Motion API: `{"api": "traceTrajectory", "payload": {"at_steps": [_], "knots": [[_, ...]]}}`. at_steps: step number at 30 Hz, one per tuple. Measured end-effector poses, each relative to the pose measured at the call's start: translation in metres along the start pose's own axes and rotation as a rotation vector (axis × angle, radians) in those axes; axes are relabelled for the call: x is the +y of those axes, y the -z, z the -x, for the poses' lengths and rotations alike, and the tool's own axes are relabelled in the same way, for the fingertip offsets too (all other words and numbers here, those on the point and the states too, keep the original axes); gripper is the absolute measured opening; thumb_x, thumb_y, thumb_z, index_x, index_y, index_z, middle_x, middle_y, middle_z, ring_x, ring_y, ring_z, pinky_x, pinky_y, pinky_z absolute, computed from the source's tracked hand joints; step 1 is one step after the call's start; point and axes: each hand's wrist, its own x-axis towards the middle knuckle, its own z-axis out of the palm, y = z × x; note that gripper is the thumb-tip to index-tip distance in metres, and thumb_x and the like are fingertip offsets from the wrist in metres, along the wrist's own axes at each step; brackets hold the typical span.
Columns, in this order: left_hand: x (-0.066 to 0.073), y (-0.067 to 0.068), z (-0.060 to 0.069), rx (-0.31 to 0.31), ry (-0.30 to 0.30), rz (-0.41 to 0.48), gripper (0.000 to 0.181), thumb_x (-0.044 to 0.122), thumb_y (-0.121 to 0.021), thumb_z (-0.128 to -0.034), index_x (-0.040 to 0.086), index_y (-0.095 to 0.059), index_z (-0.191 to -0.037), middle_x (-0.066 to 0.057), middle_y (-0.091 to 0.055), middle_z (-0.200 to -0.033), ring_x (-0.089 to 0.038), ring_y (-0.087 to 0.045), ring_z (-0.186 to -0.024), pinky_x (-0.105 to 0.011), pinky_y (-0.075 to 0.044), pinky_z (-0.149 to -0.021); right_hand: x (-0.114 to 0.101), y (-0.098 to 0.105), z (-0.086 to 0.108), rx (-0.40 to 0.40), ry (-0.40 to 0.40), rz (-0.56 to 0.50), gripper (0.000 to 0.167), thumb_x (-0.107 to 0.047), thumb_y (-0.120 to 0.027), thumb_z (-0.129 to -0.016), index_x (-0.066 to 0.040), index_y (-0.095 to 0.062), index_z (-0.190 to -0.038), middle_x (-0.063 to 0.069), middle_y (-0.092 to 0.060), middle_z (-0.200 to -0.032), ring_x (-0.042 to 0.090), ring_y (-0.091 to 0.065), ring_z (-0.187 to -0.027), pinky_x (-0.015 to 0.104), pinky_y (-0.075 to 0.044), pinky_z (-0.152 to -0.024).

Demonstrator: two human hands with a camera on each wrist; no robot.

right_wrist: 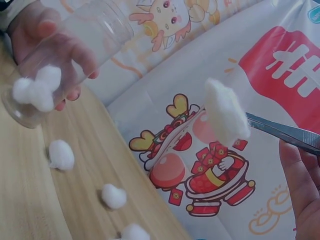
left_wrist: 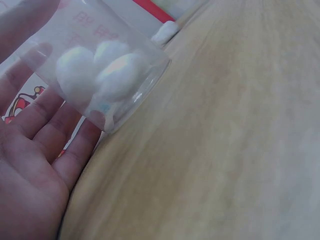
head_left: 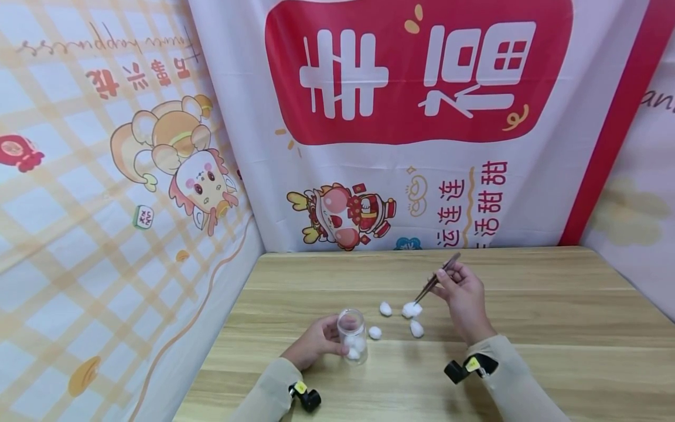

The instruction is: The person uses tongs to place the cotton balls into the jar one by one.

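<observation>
Two hands work low over the wooden table [head_left: 554, 299] in the head view: on the left, the left hand [head_left: 315, 341] curls round the side of a clear jar [head_left: 352, 337], probably to steady something so light while leaving its mouth uncovered; on the right, the right hand [head_left: 464, 299] pinches dark tweezers [head_left: 436, 280], slanting towards the near left, a grip that seems to keep fingers off the held cotton ball [head_left: 411, 310]. Three loose cotton balls [head_left: 385, 308] lie apart between jar and right hand, within easy reach of both. In the left wrist view, thumb and fingers circle the jar's wall, and three inner cotton balls [left_wrist: 100, 72] bunch at the bottom, presumably settled there because the jar stands upright. In the right wrist view, the tweezers' tips grip the held cotton ball by its edge, raised clear of the table; that hold likely leaves the soft tuft mostly uncrushed. Only part of the right hand shows here.
</observation>
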Motion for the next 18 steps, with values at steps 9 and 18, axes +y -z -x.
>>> {"api": "traceTrajectory", "payload": {"at_steps": [9,18], "knots": [[0.002,0.0,0.0,0.009,0.027,0.002,0.063,0.002,-0.079,-0.0785,0.002,-0.052,-0.136,-0.012,-0.058,-0.132,-0.026,-0.054,-0.121,-0.035,-0.044,-0.101,-0.006,-0.008,-0.001,-0.003,-0.003,-0.031,0.037,-0.022,-0.069,-0.091,-0.002,-0.051,-0.116,0.013,-0.057,-0.102,0.027,-0.064,-0.097,0.039,-0.055,-0.085],[0.004,-0.001,0.001,0.011,0.025,0.004,0.063,0.001,-0.079,-0.0779,0.002,-0.053,-0.135,-0.012,-0.058,-0.132,-0.026,-0.054,-0.121,-0.036,-0.044,-0.101,-0.007,-0.016,-0.004,0.004,0.017,-0.092,0.033,-0.017,-0.069,-0.09,-0.001,-0.051,-0.112,0.014,-0.059,-0.1,0.023,-0.064,-0.091,0.039,-0.056,-0.083]]}}
